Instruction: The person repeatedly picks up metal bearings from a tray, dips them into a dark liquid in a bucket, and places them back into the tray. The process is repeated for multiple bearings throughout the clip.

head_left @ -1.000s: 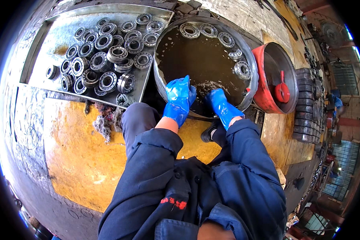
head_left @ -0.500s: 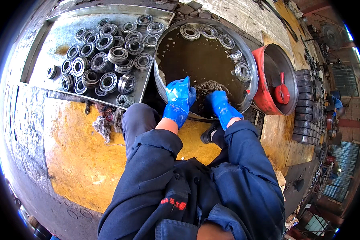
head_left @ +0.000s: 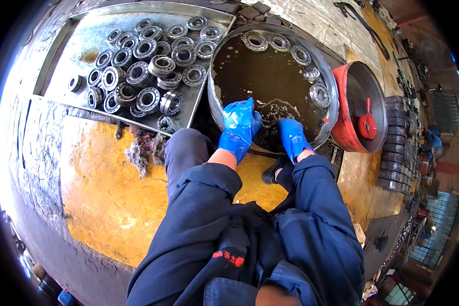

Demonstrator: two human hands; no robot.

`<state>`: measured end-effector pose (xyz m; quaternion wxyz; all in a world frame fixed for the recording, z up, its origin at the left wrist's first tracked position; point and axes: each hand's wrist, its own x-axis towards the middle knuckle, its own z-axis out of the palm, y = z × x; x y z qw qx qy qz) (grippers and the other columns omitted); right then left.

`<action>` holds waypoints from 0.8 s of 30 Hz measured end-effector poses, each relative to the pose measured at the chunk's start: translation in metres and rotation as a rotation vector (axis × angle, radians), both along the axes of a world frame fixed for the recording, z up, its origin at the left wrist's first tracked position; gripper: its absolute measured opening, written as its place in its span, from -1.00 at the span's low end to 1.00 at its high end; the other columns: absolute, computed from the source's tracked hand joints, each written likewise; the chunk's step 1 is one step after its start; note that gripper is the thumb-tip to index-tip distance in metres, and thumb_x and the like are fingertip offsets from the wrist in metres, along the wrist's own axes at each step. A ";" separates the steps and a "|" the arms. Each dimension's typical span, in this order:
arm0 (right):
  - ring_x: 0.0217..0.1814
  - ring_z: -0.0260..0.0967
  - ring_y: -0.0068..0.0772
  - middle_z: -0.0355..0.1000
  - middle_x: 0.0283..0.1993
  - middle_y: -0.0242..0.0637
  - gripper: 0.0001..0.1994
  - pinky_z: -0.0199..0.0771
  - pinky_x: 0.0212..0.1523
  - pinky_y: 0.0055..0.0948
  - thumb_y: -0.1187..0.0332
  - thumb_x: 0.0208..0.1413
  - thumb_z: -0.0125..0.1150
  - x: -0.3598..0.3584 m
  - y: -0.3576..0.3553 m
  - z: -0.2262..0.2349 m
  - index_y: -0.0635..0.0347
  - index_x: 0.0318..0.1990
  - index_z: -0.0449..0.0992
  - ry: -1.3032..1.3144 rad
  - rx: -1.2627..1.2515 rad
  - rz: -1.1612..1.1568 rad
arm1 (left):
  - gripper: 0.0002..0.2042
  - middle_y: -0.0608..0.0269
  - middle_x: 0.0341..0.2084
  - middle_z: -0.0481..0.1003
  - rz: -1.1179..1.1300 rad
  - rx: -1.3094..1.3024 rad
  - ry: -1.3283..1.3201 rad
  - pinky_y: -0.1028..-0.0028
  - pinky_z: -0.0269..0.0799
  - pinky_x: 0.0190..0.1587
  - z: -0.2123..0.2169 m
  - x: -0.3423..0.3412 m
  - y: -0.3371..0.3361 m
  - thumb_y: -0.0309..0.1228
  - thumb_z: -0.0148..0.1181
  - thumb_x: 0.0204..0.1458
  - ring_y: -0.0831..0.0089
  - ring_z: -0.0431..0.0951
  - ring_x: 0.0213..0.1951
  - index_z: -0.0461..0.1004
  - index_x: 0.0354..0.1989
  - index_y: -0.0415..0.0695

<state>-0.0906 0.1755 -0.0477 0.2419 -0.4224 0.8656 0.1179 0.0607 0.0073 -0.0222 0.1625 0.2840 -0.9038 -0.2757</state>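
Observation:
Both my hands wear blue rubber gloves and reach into a round metal basin [head_left: 331, 86] filled with dark brown liquid. My left hand [head_left: 238, 127] and my right hand [head_left: 290, 136] meet over a foamy patch near the basin's front edge, around something submerged that I cannot make out. Several steel bearings [head_left: 290, 51] lean against the basin's far and right inner wall. To the left, a flat metal tray [head_left: 86, 41] carries several more round bearings [head_left: 153, 66].
A red round tub [head_left: 344, 97] with a small red scoop [head_left: 367, 122] stands to the right of the basin. A wad of dirty rag [head_left: 143, 148] lies by the tray's front edge on the yellow-stained floor. Stacked dark rings [head_left: 398, 143] sit at far right.
My hands have stayed at the same spot in the liquid, with small working movements; the foam between them has shifted slightly.

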 end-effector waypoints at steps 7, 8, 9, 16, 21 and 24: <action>0.05 0.53 0.14 0.61 -0.05 -0.03 -0.72 0.53 0.03 -0.12 0.19 0.19 0.19 -0.022 0.038 -0.050 0.12 -0.10 0.68 -0.155 -0.150 -0.072 | -0.65 0.05 -0.32 0.65 -0.002 -0.039 0.178 0.13 0.55 -0.09 -0.009 -0.006 0.005 -0.30 0.27 -0.09 0.06 0.65 -0.23 0.63 -0.11 -0.15; 0.04 0.53 0.12 0.61 -0.04 -0.04 -0.72 0.53 0.03 -0.12 0.19 0.17 0.20 -0.025 0.033 -0.052 0.10 -0.10 0.69 -0.043 -0.117 0.053 | -0.65 0.05 -0.32 0.65 -0.009 -0.032 0.169 0.13 0.55 -0.09 -0.008 -0.008 0.006 -0.30 0.27 -0.09 0.06 0.65 -0.23 0.63 -0.11 -0.15; 0.04 0.54 0.10 0.61 -0.04 -0.06 -0.73 0.54 0.02 -0.12 0.20 0.15 0.21 -0.025 0.030 -0.056 0.09 -0.09 0.69 0.070 -0.082 0.175 | -0.65 0.05 -0.32 0.65 -0.019 -0.024 0.162 0.13 0.55 -0.09 -0.007 -0.010 0.007 -0.30 0.27 -0.09 0.06 0.65 -0.23 0.63 -0.11 -0.16; 0.16 0.49 0.15 0.53 0.09 0.11 -0.64 0.49 0.13 -0.09 0.15 0.21 0.22 -0.004 0.023 -0.015 0.15 0.04 0.65 -0.073 -0.131 -0.134 | -0.65 0.05 -0.30 0.65 0.011 -0.042 0.156 0.14 0.55 -0.07 -0.009 -0.005 0.004 -0.30 0.27 -0.08 0.06 0.65 -0.22 0.63 -0.10 -0.17; 0.14 0.50 0.15 0.56 0.02 0.13 -0.64 0.51 0.08 -0.08 0.11 0.23 0.18 0.004 0.005 -0.006 0.18 -0.02 0.66 -0.022 0.062 -0.223 | -0.63 0.03 -0.29 0.65 0.007 -0.034 0.145 0.15 0.55 -0.06 -0.005 -0.005 0.004 -0.30 0.27 -0.08 0.06 0.66 -0.21 0.63 -0.09 -0.18; 0.12 0.52 0.11 0.59 0.01 0.04 -0.65 0.52 0.07 -0.04 0.09 0.21 0.19 0.013 -0.021 -0.009 0.09 -0.03 0.67 0.102 0.331 0.301 | -0.62 0.01 -0.29 0.66 -0.012 -0.011 0.104 0.15 0.56 -0.05 -0.004 -0.005 0.004 -0.29 0.28 -0.07 0.07 0.66 -0.20 0.63 -0.07 -0.19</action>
